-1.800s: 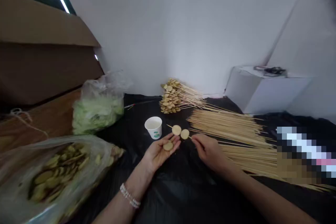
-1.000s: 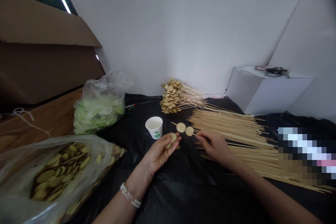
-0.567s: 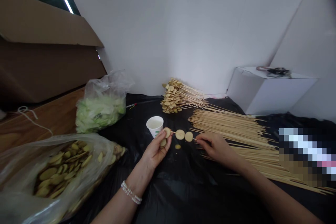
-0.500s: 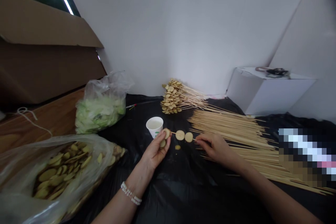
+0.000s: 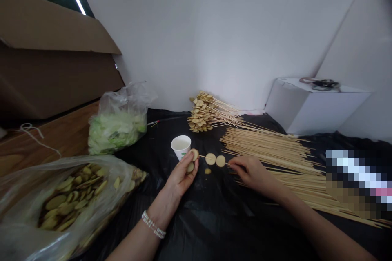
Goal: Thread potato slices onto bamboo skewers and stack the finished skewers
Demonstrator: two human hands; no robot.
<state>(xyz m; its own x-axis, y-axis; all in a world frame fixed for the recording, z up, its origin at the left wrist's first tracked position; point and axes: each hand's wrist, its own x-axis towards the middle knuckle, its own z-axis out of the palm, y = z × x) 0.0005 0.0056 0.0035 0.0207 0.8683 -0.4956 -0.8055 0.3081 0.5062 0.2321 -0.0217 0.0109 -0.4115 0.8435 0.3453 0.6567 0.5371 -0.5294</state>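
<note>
My left hand [image 5: 183, 175] is closed on round potato slices [image 5: 195, 155], one between thumb and fingertips and another lower in the palm. My right hand [image 5: 249, 171] pinches a thin wooden skewer [image 5: 227, 164]. Two pale slices [image 5: 215, 160] are threaded on that skewer, between the hands. Its left end meets the slice at my left fingertips; whether it has pierced it I cannot tell. Just beyond my left hand stands a white paper cup [image 5: 180, 143]. A small scrap of slice [image 5: 208, 171] lies on the black sheet beneath the skewer.
An open plastic bag of slices [image 5: 70, 200] lies at left, with a bag of chopped greens [image 5: 118, 130] behind it. Filled skewers [image 5: 202, 112] are piled by the wall. Many bare skewers [image 5: 269, 147] spread at right on black sheeting [image 5: 196, 228]. A white box [image 5: 321, 108] stands far right.
Almost nothing differs. Both hands keep their hold on the slices and skewer; the whole view has shifted very slightly.
</note>
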